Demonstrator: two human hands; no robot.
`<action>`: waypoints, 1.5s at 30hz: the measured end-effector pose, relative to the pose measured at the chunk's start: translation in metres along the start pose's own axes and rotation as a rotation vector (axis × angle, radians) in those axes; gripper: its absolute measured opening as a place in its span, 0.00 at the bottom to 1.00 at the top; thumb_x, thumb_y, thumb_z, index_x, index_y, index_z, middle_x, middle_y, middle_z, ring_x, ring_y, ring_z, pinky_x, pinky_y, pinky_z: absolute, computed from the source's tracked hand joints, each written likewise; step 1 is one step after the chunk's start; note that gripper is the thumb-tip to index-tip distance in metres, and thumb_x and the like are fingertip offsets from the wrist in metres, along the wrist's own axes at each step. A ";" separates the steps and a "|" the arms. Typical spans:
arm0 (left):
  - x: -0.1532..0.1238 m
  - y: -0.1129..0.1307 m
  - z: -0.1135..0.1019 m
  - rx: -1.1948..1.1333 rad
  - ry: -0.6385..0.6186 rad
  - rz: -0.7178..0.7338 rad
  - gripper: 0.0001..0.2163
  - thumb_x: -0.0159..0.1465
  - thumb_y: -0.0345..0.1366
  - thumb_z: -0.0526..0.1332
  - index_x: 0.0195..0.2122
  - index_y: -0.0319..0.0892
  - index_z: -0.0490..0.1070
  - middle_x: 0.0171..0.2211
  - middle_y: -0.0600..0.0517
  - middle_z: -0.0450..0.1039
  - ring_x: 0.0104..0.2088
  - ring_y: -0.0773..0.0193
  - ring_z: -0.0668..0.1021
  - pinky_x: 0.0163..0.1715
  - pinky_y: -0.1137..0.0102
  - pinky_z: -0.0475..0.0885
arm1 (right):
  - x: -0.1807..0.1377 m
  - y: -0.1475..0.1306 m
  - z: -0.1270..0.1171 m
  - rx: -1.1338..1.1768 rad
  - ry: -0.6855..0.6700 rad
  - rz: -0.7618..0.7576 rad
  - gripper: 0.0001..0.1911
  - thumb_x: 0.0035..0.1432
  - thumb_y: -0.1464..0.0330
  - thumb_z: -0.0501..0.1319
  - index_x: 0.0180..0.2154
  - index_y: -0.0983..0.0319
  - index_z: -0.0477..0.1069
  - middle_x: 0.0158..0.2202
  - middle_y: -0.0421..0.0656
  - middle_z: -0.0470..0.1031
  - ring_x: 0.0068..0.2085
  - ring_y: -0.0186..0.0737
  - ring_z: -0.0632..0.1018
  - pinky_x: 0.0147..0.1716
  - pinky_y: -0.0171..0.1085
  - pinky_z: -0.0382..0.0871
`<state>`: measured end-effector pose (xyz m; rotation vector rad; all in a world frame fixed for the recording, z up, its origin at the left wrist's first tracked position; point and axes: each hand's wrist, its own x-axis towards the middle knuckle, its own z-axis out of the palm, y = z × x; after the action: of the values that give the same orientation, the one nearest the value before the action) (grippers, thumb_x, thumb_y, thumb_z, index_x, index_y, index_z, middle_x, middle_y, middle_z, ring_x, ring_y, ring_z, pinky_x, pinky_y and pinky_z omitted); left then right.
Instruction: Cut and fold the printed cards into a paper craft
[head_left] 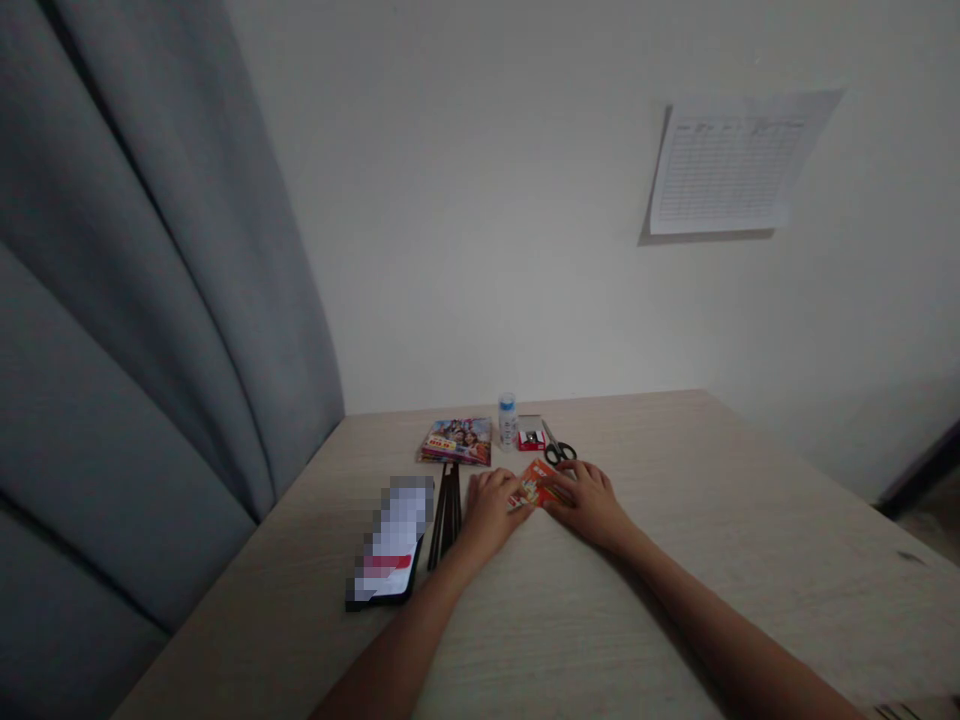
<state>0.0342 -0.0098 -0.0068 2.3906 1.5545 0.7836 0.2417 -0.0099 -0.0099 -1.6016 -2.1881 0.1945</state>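
Observation:
Both my hands rest on a pale wooden table [675, 560] and meet on a small orange printed card or packet [537, 484]. My left hand [491, 510] has its fingers curled on the card's left edge. My right hand [589, 500] pinches its right side. Just behind the card lie black-handled scissors [559, 448], a small red and white item [532, 439] and a little white bottle with a blue cap [508, 419].
A colourful booklet [457, 441] lies at the back left. Several dark sticks [447, 512] lie beside a phone [392, 543] left of my left hand. A grey curtain [135, 330] hangs at left. A printed sheet [731, 160] is on the wall.

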 end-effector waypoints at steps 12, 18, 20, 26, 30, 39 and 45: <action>0.004 0.009 0.005 0.066 0.033 -0.136 0.12 0.58 0.43 0.68 0.42 0.50 0.74 0.47 0.53 0.73 0.50 0.54 0.69 0.54 0.59 0.59 | 0.006 0.001 0.003 -0.011 -0.052 0.111 0.24 0.56 0.52 0.63 0.55 0.45 0.70 0.61 0.43 0.64 0.61 0.52 0.63 0.61 0.51 0.54; 0.007 -0.007 0.003 -0.008 -0.016 -0.149 0.20 0.56 0.40 0.68 0.50 0.52 0.71 0.56 0.54 0.69 0.57 0.53 0.67 0.59 0.60 0.57 | 0.010 0.012 -0.002 0.061 -0.142 0.097 0.25 0.55 0.57 0.65 0.55 0.44 0.71 0.63 0.44 0.61 0.62 0.52 0.62 0.60 0.50 0.56; 0.008 -0.013 0.001 -0.024 -0.054 -0.178 0.20 0.56 0.36 0.68 0.50 0.51 0.71 0.59 0.53 0.67 0.59 0.54 0.65 0.60 0.59 0.56 | 0.011 0.016 -0.004 0.074 -0.156 0.096 0.24 0.55 0.58 0.65 0.55 0.44 0.72 0.63 0.44 0.61 0.62 0.52 0.62 0.60 0.50 0.56; 0.007 -0.025 -0.009 -0.089 -0.108 -0.163 0.17 0.56 0.30 0.65 0.48 0.48 0.72 0.59 0.51 0.67 0.62 0.57 0.65 0.62 0.61 0.57 | 0.014 0.038 -0.009 0.091 -0.166 0.080 0.23 0.52 0.58 0.66 0.52 0.45 0.75 0.62 0.45 0.65 0.62 0.53 0.63 0.58 0.52 0.59; 0.005 -0.032 -0.014 -0.137 -0.129 -0.107 0.19 0.56 0.25 0.61 0.48 0.48 0.71 0.57 0.51 0.69 0.61 0.58 0.67 0.63 0.62 0.59 | 0.014 0.050 -0.012 0.121 -0.165 0.021 0.22 0.52 0.61 0.66 0.50 0.46 0.77 0.61 0.43 0.67 0.63 0.52 0.64 0.59 0.51 0.59; 0.003 -0.041 -0.015 -0.182 -0.163 -0.107 0.25 0.52 0.21 0.57 0.50 0.48 0.71 0.61 0.51 0.66 0.64 0.60 0.65 0.65 0.63 0.57 | 0.009 0.065 -0.023 0.155 -0.204 -0.046 0.20 0.55 0.63 0.64 0.50 0.47 0.77 0.62 0.42 0.67 0.63 0.51 0.63 0.63 0.51 0.54; 0.004 -0.039 -0.018 -0.116 -0.231 -0.121 0.26 0.53 0.22 0.55 0.51 0.51 0.72 0.65 0.52 0.61 0.66 0.61 0.62 0.65 0.61 0.57 | 0.008 0.068 -0.029 0.188 -0.298 -0.018 0.28 0.50 0.72 0.60 0.54 0.47 0.75 0.65 0.41 0.62 0.65 0.53 0.60 0.64 0.54 0.53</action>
<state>-0.0044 0.0085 -0.0069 2.1933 1.5004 0.5362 0.3117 0.0161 -0.0061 -1.5267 -2.3183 0.6515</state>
